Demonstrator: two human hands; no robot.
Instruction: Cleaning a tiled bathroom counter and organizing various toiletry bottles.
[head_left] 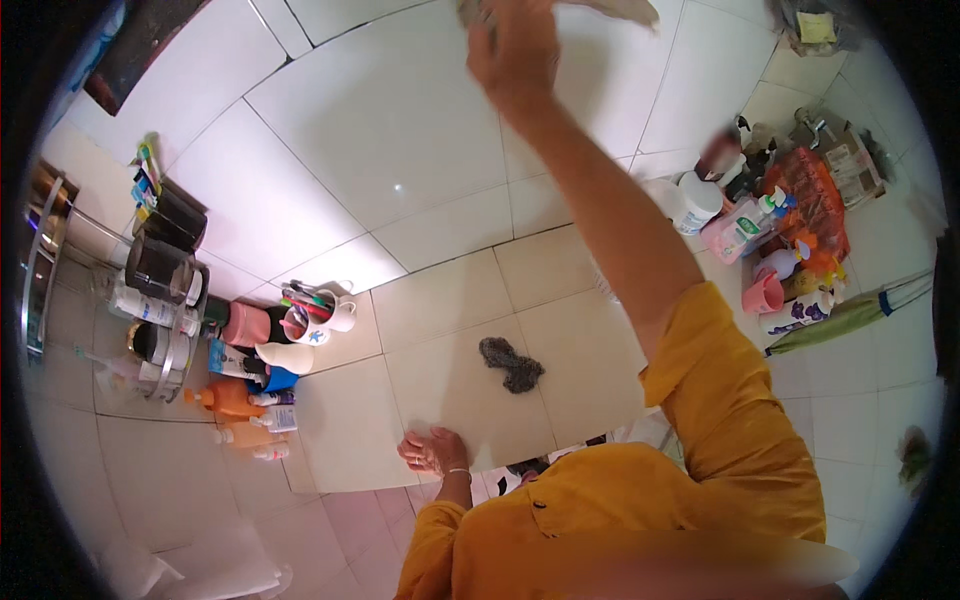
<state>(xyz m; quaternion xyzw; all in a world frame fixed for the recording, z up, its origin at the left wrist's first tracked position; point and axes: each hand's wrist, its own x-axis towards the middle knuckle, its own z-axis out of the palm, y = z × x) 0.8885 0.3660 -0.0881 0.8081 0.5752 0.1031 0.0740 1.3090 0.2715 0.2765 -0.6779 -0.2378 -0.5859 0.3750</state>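
Observation:
My right hand [515, 60] reaches far up the white tiled wall [400, 130], closed on a greyish-beige cloth [628, 10]. Part of the cloth sticks out to the right of the hand, and the top edge of the picture cuts it off. My left hand [434, 452] rests on the near edge of the cream tiled counter [450, 385], fingers apart and holding nothing. Between the two, on the middle of the counter, lies a dark grey, crumpled scouring pad [512, 365]; neither hand touches it.
Cups with brushes [318, 312], a pink cup [245, 324] and orange bottles [232, 398] crowd the counter's left end. A wall rack [165, 325] holds jars there. On the right stand a white tub [697, 203], pump bottles [738, 228] and a red bag [810, 200].

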